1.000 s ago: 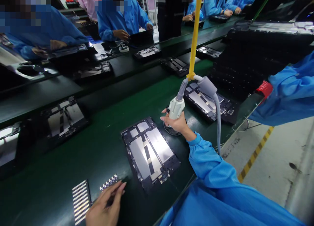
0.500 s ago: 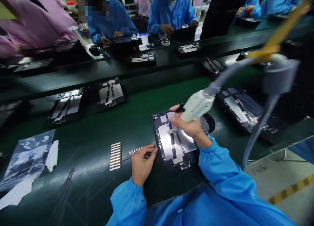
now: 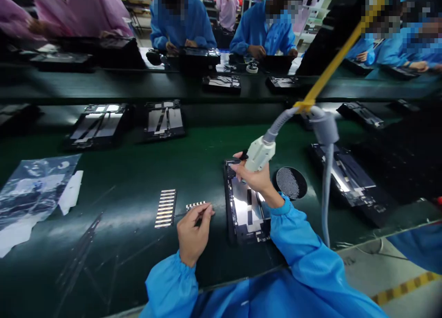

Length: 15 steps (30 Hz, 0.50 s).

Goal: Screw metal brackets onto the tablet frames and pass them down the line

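My right hand (image 3: 254, 176) is wrapped round a pale electric screwdriver (image 3: 260, 153) above an opened tablet-like device (image 3: 241, 203). The device lies flat, with silver plates and dark ribbon strips showing; my hand hides the tool's tip. To its left, my left hand (image 3: 194, 233) has thumb and fingers pinched together, apart from the device's edge. Whatever is between those fingertips is too small to make out. Just behind them lies a small strip with pale squares (image 3: 194, 205), partly covered. A larger striped strip (image 3: 165, 208) sits further left.
A round black dish of small grey parts (image 3: 292, 182) stands right of the device. The tool's grey hose (image 3: 328, 193) hangs from a yellow strap (image 3: 348, 46). More opened devices (image 3: 165, 120) lie along the bench. A clear plastic bag (image 3: 37, 184) is at left. Co-workers sit opposite.
My left hand has drawn back from the device's left edge toward the small strip. My right hand still holds the screwdriver over the device, with the tool tilted differently. The camera view has shifted.
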Tool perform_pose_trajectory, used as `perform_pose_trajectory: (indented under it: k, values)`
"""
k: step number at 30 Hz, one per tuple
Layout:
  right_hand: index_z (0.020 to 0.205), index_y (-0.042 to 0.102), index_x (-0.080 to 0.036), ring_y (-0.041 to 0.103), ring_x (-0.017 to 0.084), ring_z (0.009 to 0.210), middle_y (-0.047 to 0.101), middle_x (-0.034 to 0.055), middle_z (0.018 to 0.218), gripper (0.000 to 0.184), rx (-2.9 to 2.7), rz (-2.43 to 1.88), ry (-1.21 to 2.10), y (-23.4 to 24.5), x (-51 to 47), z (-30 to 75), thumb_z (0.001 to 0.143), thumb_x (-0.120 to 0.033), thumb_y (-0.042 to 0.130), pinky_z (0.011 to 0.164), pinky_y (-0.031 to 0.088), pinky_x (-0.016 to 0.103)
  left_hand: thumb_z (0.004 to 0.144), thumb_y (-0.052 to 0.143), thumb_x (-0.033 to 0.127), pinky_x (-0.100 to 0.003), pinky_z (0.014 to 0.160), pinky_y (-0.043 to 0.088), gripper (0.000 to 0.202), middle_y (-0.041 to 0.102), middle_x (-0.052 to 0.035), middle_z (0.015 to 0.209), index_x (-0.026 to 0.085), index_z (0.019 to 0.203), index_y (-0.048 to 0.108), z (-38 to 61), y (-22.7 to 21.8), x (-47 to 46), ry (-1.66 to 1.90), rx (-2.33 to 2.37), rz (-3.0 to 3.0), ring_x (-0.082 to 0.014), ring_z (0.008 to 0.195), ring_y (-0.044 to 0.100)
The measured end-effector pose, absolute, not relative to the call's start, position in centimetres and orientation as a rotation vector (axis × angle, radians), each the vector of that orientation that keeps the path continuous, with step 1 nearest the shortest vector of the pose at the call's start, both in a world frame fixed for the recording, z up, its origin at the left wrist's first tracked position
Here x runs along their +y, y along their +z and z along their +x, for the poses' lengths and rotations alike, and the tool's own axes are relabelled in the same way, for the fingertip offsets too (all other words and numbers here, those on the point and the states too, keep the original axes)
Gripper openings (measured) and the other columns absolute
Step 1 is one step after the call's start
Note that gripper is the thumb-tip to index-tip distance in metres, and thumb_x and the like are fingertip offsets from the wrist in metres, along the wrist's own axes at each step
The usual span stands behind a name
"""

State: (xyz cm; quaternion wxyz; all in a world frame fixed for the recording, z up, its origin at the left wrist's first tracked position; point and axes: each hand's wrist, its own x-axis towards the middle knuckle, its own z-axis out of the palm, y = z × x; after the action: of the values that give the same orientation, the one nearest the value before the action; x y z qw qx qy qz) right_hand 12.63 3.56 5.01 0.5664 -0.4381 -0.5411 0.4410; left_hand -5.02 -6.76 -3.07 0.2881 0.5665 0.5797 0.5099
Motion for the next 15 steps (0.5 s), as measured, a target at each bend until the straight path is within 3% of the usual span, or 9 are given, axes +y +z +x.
perform_pose_trajectory:
  k: [10, 15]
  values:
    - [0.091, 0.061, -0.017, 0.053, 0.011, 0.040, 0.053, -0.0085, 0.046, 0.026, -1.234, -1.002, 1.117, 4.2, 4.6, 9.8, 0.070, -0.028, 0.072, 0.048, 0.047, 0.028, 0.090, 0.052, 0.030, -0.028, 0.068, 0.059, 0.018, 0.073, -0.0021, 0.072, 0.017, 0.095, 0.064, -4.4, -4.0, -6.8, 1.272, 1.515, 1.394, -0.0153, 0.067, 0.071]
    - [0.091, 0.061, -0.017, 0.051, 0.011, 0.039, 0.052, -0.0086, 0.044, 0.026, -1.255, -1.027, 1.133, 3.9, 4.6, 9.9, 0.070, -0.029, 0.071, 0.047, 0.046, 0.027, 0.091, 0.046, 0.020, -0.028, 0.070, 0.060, 0.025, 0.074, -0.0067, 0.096, 0.018, 0.087, 0.070, -4.7, -3.6, -6.7, 1.361, 1.463, 1.555, -0.0155, 0.078, 0.072]
